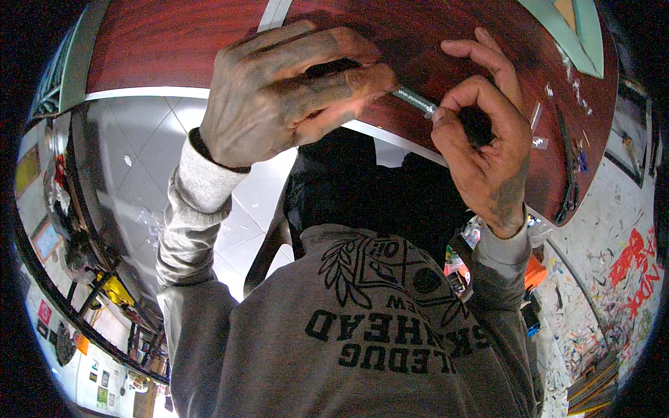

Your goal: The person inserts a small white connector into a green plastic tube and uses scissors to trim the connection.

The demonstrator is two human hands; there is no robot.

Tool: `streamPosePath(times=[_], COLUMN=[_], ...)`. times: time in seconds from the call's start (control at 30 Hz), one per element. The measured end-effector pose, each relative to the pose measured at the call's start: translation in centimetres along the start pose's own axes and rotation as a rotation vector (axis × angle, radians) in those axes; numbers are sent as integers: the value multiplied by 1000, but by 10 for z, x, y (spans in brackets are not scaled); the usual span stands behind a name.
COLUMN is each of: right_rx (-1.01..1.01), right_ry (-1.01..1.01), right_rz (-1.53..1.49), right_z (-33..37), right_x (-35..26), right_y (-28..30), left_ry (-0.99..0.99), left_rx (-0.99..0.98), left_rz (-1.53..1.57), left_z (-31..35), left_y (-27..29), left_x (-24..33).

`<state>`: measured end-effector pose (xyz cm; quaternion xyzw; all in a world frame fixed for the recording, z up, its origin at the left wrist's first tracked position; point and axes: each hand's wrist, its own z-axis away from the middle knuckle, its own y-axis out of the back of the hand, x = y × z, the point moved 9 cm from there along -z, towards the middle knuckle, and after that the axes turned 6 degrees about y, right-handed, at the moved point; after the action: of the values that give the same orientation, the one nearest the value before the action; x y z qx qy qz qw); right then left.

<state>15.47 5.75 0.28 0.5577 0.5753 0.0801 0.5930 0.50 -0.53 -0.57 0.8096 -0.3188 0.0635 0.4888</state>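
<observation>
Between my two hands stretches a narrow dark strip [414,102] with pale printing, held just above the table's near edge. My left hand [293,94] has its fingers closed round the strip's left end, which they hide. At the other end, thumb and forefinger of my right hand [491,132] pinch the strip's tip. The remaining right fingers are raised and spread apart. Below both hands lies the dark red wood-grain table [160,49], edged in white.
Dark-handled scissors [570,195] lie near the table's right edge. White scraps [578,94] and a small clear piece with a white tag [537,141] are scattered left of them. A pale green frame-like piece [591,49] sits at the far right. Grey floor tiles [139,160] show at left.
</observation>
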Motion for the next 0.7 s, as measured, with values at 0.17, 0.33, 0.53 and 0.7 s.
streamPosePath(times=[0.17, 0.33, 0.53, 0.7], right_rx=[-4, 22, 33, 48], right_ry=[1, 7, 16, 12], right_rz=[7, 18, 25, 15], right_z=[-1, -3, -2, -1], right_x=[-2, -4, -4, -2], right_y=[-1, -1, -2, -2], left_ry=[-14, -44, -59, -44], left_rx=[-34, -47, -55, -76], left_rz=[9, -24, -31, 12], left_z=[2, 3, 4, 4], left_y=[0, -1, 0, -1], left_x=[4, 6, 6, 4])
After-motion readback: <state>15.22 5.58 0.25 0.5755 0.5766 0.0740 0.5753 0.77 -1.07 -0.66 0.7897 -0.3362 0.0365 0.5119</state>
